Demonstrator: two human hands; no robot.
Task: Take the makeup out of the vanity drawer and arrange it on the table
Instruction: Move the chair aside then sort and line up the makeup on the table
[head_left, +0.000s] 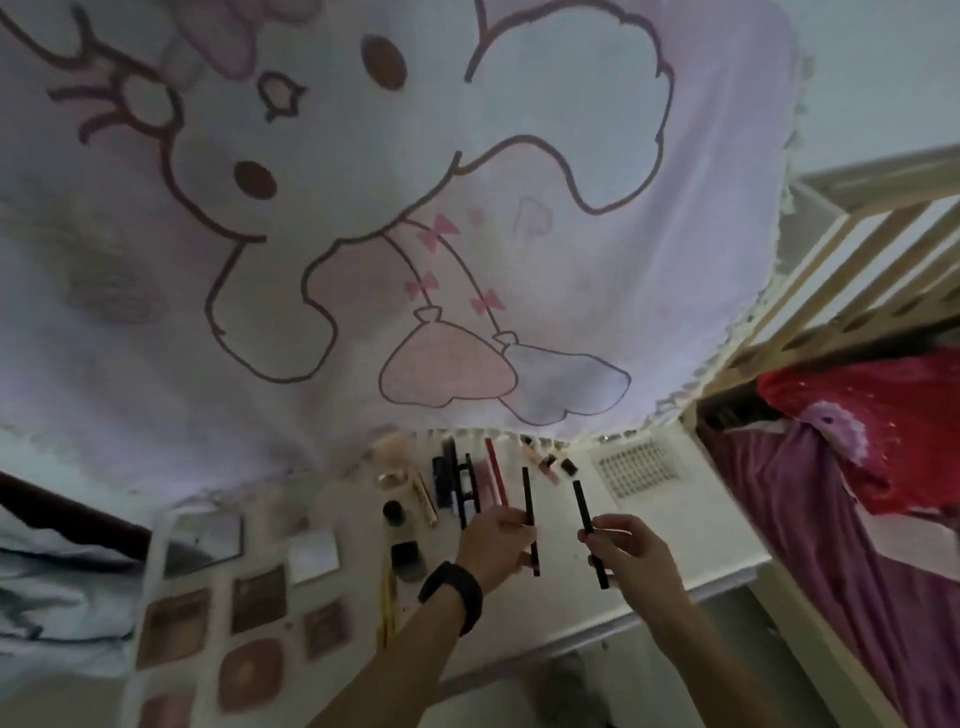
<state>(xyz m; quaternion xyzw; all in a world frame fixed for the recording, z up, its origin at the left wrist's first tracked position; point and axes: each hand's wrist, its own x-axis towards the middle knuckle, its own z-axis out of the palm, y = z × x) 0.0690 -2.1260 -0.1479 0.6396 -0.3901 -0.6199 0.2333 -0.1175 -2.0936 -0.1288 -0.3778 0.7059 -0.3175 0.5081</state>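
My left hand, with a dark band on its wrist, grips a thin black makeup pencil held roughly upright above the white table. My right hand holds a second black pencil the same way, a little to the right. Beyond both hands, a row of makeup lies on the table: black sticks, a red pencil, small tubes and a dark round pot. An open eyeshadow palette with brown pans and a mirror lies at the left. No drawer is in view.
A pale cloth with a cartoon rabbit hangs over the far part of the table. A wooden bed frame with red and purple bedding stands at the right. A square black bottle and a yellow pencil lie near my left wrist.
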